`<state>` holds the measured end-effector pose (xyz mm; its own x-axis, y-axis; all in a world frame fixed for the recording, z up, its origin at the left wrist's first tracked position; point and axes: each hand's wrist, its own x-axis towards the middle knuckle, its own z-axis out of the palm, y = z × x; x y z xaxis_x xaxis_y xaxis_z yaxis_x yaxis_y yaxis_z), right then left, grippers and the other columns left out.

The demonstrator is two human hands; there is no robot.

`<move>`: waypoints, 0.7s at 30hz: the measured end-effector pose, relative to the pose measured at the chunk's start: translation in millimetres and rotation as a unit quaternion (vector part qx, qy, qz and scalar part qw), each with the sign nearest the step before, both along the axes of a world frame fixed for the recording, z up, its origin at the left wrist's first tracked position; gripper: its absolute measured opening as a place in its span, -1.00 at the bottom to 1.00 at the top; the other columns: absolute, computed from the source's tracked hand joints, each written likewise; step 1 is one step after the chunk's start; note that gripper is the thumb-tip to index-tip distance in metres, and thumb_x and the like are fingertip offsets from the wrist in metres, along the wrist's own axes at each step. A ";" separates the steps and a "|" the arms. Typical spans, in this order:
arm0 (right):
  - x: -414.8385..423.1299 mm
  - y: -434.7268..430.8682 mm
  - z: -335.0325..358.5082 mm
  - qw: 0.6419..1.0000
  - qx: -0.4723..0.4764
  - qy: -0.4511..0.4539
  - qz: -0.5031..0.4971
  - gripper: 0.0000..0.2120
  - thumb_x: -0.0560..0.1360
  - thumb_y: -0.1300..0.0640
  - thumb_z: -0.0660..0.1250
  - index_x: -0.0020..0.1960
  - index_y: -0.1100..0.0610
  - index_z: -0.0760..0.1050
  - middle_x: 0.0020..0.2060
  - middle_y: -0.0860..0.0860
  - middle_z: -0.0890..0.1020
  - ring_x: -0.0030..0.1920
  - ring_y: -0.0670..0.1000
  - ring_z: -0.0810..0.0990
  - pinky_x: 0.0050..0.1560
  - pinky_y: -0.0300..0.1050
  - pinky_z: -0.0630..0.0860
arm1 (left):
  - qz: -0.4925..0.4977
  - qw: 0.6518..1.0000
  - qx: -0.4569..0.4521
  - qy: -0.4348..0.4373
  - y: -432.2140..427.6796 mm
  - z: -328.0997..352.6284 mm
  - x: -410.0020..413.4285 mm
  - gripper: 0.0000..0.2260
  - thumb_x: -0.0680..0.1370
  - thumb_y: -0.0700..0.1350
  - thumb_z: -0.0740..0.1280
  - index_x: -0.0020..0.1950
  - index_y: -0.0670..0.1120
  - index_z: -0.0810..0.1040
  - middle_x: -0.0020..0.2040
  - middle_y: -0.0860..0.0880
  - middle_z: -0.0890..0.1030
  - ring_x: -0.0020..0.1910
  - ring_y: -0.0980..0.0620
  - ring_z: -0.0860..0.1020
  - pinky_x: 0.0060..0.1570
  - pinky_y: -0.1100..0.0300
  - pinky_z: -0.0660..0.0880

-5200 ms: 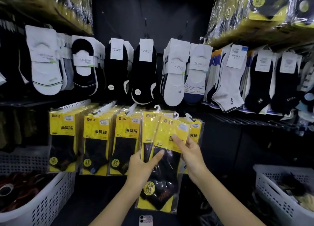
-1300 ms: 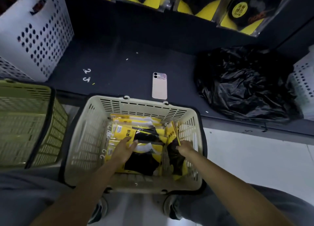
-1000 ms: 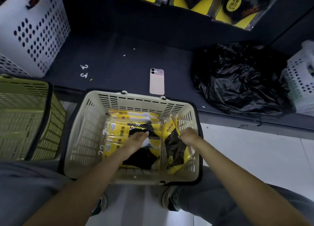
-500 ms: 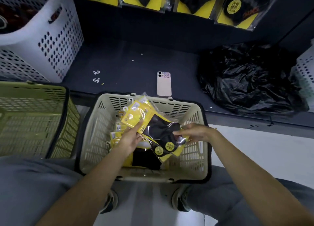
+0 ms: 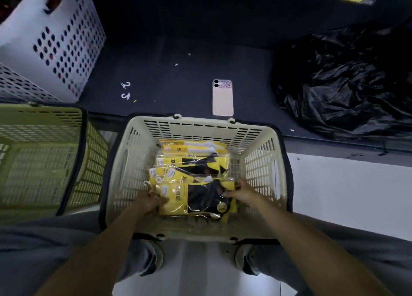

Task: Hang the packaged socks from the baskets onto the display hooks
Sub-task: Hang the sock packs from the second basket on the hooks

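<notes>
The left grip (image 5: pixel 151 201) and right grip (image 5: pixel 243 193) are each pinching one end of the top pack (image 5: pixel 178 201). It is lying in the basket (image 5: pixel 200 126), long axis running nine to three (hook end at nine, by the left grip).

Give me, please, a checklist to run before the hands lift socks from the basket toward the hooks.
1. Left hand grips the pack at its label end: ok.
2. Right hand grips the opposite end: ok.
3. Only one pack in the grip: cannot tell; the packs lie stacked.
4. Pack's hanger intact: cannot tell; a white hook shows beside the left hand, but whose it is stays unclear.
5. Phone clear of the basket: ok, on the ledge beyond the rim.
6. Display hooks in view: not ok; the camera looks down.
</notes>
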<state>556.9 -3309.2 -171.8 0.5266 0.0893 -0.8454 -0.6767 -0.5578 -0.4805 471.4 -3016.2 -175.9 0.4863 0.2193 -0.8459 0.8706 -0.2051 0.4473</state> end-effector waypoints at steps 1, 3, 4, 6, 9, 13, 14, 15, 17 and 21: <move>-5.4 2.4 -5.7 0.999 0.002 0.008 -0.034 -0.38 0.39 0.28 0.49 0.38 0.26 0.32 0.33 0.17 0.48 0.19 0.04 0.49 0.10 -0.20 0.46 | 0.004 1.000 -0.022 -0.002 -1.1 -2.8 -0.4 -0.71 0.45 -0.24 0.46 0.13 -0.28 0.56 0.12 -0.23 0.61 0.07 -0.16 0.58 0.09 0.00 0.53; -15.9 6.2 -14.2 0.996 0.011 0.072 -0.054 -0.34 0.40 0.17 0.50 0.41 0.25 0.30 0.36 0.16 0.45 0.33 0.11 0.43 0.32 -0.05 0.39 | 0.028 0.998 -0.050 -0.004 -5.5 -6.5 -3.0 -0.82 0.47 -0.24 0.43 0.05 -0.15 0.55 0.12 -0.18 0.61 -0.05 -0.06 0.60 -0.13 0.13 0.55; -20.1 6.7 -17.7 0.993 0.013 0.107 -0.045 -0.36 0.40 0.10 0.50 0.40 0.23 0.35 0.36 0.15 0.44 0.36 0.13 0.41 0.38 0.01 0.35 | 0.029 0.998 -0.047 -0.004 -7.4 -7.8 -3.6 -0.86 0.48 -0.21 0.43 -0.01 -0.07 0.54 0.09 -0.15 0.62 -0.10 -0.01 0.60 -0.21 0.18 0.53; -23.8 5.5 -22.3 0.991 0.017 0.133 -0.028 -0.38 0.40 0.01 0.49 0.37 0.20 0.40 0.36 0.15 0.46 0.35 0.13 0.41 0.39 0.03 0.34 | 0.027 0.999 -0.040 -0.004 -7.9 -11.1 -4.2 -0.86 0.48 -0.15 0.44 -0.02 -0.04 0.52 0.06 -0.13 0.62 -0.11 -0.01 0.60 -0.22 0.17 0.52; -22.6 6.0 -19.4 0.992 0.030 0.123 -0.001 -0.33 0.39 -0.07 0.47 0.40 0.17 0.36 0.40 0.14 0.40 0.33 0.06 0.39 0.36 -0.08 0.29 | 0.043 0.998 -0.038 0.001 -6.9 -14.8 -3.1 -0.69 0.50 -0.16 0.42 0.19 -0.21 0.49 0.11 -0.20 0.59 0.01 -0.13 0.60 -0.03 -0.01 0.57; -15.5 18.3 -0.4 0.992 0.070 0.102 -0.016 -0.01 0.31 -0.23 0.46 0.55 0.12 0.08 0.52 0.14 0.16 0.50 0.16 0.17 0.44 0.07 0.15 | 0.079 0.994 -0.074 -0.008 -14.3 -4.4 -0.1 -0.82 0.54 -0.14 0.36 0.13 -0.14 0.56 0.18 -0.20 0.59 -0.02 -0.06 0.61 -0.13 0.09 0.57; -11.6 21.6 9.1 0.992 0.084 0.091 -0.014 0.02 0.27 -0.26 0.45 0.55 0.10 0.08 0.53 0.14 0.15 0.51 0.16 0.15 0.45 0.09 0.14 | 0.088 0.992 -0.084 -0.012 -17.6 0.0 2.0 -0.80 0.54 -0.10 0.36 0.14 -0.11 0.55 0.20 -0.18 0.59 -0.01 -0.05 0.61 -0.12 0.14 0.56; -6.4 23.2 20.1 0.993 0.094 0.074 -0.009 0.02 0.24 -0.28 0.45 0.54 0.09 0.11 0.52 0.13 0.16 0.51 0.16 0.15 0.46 0.11 0.13 | 0.098 0.992 -0.081 -0.011 -21.4 4.8 5.3 -0.72 0.53 -0.05 0.37 0.20 -0.12 0.53 0.23 -0.16 0.57 0.06 -0.09 0.59 -0.05 0.13 0.54; 5.5 22.1 45.1 0.995 0.100 0.022 -0.014 0.00 0.21 -0.28 0.47 0.52 0.06 0.18 0.51 0.13 0.22 0.49 0.15 0.20 0.47 0.14 0.15 | 0.104 0.993 -0.047 0.002 -31.1 19.2 15.7 -0.54 0.50 0.07 0.38 0.30 -0.15 0.49 0.26 -0.16 0.54 0.19 -0.14 0.53 0.12 0.05 0.48; 30.8 9.9 112.9 0.985 0.107 -0.098 -0.097 -0.18 0.16 -0.21 0.53 0.32 0.10 0.42 0.33 0.01 0.47 0.34 0.07 0.40 0.37 0.03 0.29 | 0.116 0.992 0.005 -0.046 -51.0 70.6 45.8 -0.28 0.45 0.20 0.38 0.45 -0.20 0.30 0.39 -0.17 0.41 0.34 -0.16 0.41 0.29 -0.02 0.38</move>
<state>587.7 -3299.3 -58.9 0.7024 0.1354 -0.6988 -0.6432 -0.2997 -0.7046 517.1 -3067.2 -105.2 0.4960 0.3423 -0.7980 0.8508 -0.0083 0.5254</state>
